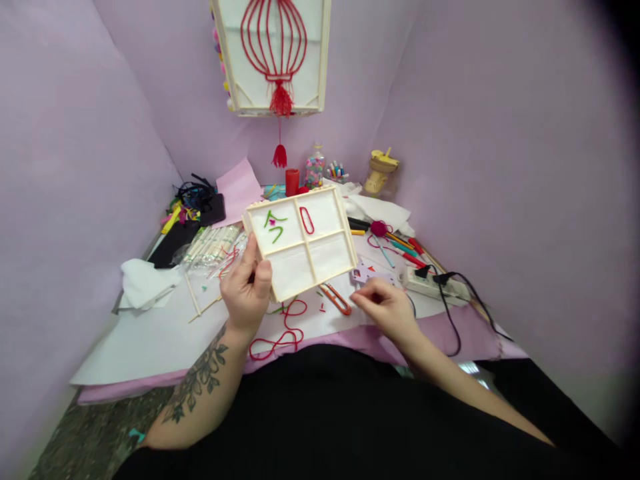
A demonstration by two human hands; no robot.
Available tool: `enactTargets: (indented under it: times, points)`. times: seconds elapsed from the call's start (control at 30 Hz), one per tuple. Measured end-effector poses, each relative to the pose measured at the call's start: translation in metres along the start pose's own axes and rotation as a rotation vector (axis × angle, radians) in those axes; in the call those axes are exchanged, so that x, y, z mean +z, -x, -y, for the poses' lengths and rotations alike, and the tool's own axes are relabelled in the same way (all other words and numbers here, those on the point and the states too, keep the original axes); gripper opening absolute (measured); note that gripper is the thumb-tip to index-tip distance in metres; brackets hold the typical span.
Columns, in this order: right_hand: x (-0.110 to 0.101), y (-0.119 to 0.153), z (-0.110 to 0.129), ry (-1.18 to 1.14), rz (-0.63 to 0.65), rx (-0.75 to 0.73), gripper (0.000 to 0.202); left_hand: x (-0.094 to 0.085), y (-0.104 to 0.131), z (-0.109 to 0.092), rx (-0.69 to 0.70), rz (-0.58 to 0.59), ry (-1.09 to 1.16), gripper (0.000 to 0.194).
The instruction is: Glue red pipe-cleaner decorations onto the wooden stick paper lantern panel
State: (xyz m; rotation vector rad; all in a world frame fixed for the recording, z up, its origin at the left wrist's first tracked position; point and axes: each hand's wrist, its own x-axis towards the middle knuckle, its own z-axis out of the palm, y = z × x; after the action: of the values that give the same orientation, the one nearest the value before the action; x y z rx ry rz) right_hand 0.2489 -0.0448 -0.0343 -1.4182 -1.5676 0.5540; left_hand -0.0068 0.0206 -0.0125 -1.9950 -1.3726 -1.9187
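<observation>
My left hand [247, 288] grips the lower left side of a small lantern frame [309, 241] made of pale wooden sticks and white paper. Its face has four panes: green strands with a pink bit in the upper left one, a red yarn loop in the upper right, bare paper below. Over the table, right of the frame, my right hand [385, 308] is closed in a pinch; whatever its fingertips hold, if anything, is too small to make out. An orange utility knife [336, 299] lies just left of those fingertips. Red yarn [286, 339] curls loosely near the table's front edge.
A larger lantern [274, 60] with a red tassel hangs above. Behind stand a jar of pompoms [315, 168] and a lidded cup [380, 172]. Wooden sticks [213, 243] lie left; a power strip [435, 285] with black cables and a red yarn ball [379, 229] lie right.
</observation>
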Motion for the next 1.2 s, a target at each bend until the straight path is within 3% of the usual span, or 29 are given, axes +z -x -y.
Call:
enactTargets:
  times: [0.07,0.13,0.3,0.57,0.8,1.03,1.2]
  points:
    - [0.014,0.003,0.0,0.076,0.177,-0.071,0.028,0.0,0.001,0.001,-0.004,0.0,0.014,0.044]
    - [0.025,0.002,-0.001,0.141,0.269,-0.139,0.028,0.0,0.001,0.002,-0.035,0.009,0.021,0.045]
    - [0.04,-0.001,-0.008,0.197,0.26,-0.209,0.017,0.0,0.002,0.002,-0.103,0.017,0.001,0.047]
    - [0.041,0.001,-0.007,0.48,0.309,-0.223,0.017,-0.001,0.0,-0.001,-0.079,0.026,-0.006,0.047]
    - [0.046,0.0,-0.001,0.491,0.384,-0.169,0.01,-0.001,-0.001,-0.002,-0.009,0.014,-0.02,0.045]
    - [0.05,-0.004,0.0,0.511,0.44,-0.166,0.01,-0.002,-0.001,-0.003,-0.033,0.023,-0.042,0.045]
    - [0.026,0.0,0.008,0.268,0.464,-0.257,0.012,-0.001,-0.001,-0.002,-0.019,0.003,-0.038,0.044]
